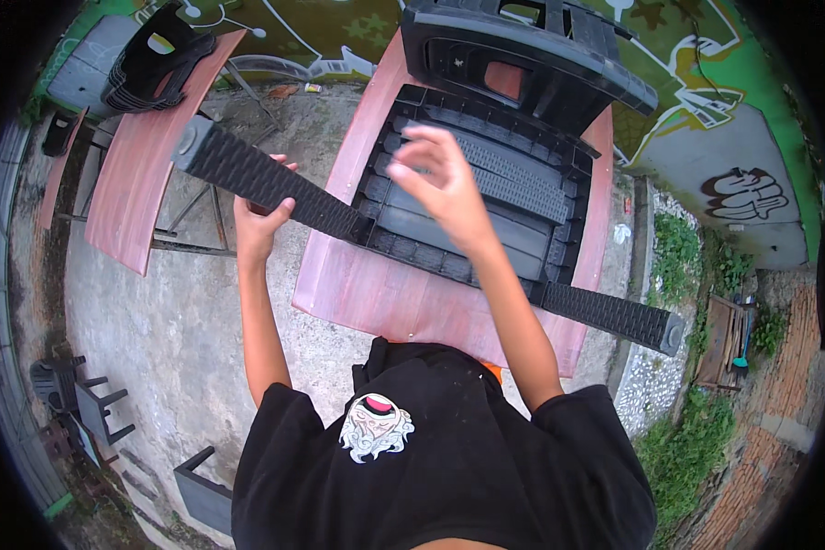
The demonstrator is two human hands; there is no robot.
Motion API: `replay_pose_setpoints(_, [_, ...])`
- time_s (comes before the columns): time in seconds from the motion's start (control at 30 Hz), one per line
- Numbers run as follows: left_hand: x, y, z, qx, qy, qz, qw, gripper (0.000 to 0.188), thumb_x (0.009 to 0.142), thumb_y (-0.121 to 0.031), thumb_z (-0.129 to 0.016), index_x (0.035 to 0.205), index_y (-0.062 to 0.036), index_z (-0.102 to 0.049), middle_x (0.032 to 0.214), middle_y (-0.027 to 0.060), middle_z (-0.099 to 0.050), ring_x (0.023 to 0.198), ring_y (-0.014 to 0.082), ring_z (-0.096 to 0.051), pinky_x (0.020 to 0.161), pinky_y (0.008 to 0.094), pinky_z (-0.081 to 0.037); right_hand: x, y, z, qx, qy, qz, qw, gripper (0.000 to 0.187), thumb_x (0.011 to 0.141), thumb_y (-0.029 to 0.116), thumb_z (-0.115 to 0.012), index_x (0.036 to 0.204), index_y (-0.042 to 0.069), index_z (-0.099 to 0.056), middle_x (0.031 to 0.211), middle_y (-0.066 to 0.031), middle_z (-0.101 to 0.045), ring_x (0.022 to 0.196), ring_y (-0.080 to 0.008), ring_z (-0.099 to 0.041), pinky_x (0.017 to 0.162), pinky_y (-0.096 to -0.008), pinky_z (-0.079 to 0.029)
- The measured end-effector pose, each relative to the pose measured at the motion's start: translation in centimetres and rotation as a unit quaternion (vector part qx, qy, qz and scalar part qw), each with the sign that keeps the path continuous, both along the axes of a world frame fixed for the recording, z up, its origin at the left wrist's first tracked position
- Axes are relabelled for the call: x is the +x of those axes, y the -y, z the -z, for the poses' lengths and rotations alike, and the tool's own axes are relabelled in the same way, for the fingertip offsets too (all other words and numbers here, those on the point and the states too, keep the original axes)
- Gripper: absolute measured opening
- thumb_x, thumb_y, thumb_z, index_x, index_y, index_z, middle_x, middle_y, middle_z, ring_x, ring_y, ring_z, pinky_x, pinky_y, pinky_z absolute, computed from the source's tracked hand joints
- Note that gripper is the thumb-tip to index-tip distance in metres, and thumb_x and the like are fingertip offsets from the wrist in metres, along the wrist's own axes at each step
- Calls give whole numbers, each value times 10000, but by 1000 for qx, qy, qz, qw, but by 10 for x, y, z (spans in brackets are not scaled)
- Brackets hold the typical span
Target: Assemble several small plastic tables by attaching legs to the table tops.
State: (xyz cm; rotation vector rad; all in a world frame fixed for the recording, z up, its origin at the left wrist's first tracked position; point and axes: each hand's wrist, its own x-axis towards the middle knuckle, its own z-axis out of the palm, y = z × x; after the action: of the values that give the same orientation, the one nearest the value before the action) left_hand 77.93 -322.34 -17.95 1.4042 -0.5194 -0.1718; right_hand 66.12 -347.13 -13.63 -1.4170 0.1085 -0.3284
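A black plastic seat frame [513, 240] lies underside up on the reddish wood-patterned table [412, 298] in front of me, its ribs and inner panels showing. Two black legs with a woven texture join its near corners. My left hand [258, 220] is closed round the left leg [316, 206], thumb on top, and this leg slants up toward me with its grey foot at the far end. The right leg [610, 316] sticks out past the table's edge, untouched. Over the frame hovers my right hand [442, 179], slightly blurred, fingers curved and apart, with nothing in it.
Behind the frame, a large black plastic piece [532, 64] with openings stands on the table. At the left, stacked black plastic parts [156, 69] sit on another table [137, 192]. Dark furniture pieces [101, 403] lie on the concrete floor. A painted wall closes the back.
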Motion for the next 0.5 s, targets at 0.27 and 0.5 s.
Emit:
replay_pose_setpoints(0.27, [-25,20,-4,216,38,-195,956,906,671,-148,-853,1362,44,-299,1320,190,-456,1232,251,-456,1036,319,-365,-107,18,101,51,-167,127,976,301,876,163,-659,1143,66,-559,1003,-52,-588,966,-146,-563,836,-298,-448])
replay_pose_setpoints(0.5, [-38,48,-5,58,35,-257,964,765,853,-258,-715,1306,33,-172,1234,180,-399,1138,237,-420,1026,330,-301,-122,-16,122,114,-171,98,974,258,893,135,-623,1134,65,-564,1001,-51,-582,932,-142,-564,810,-294,-461])
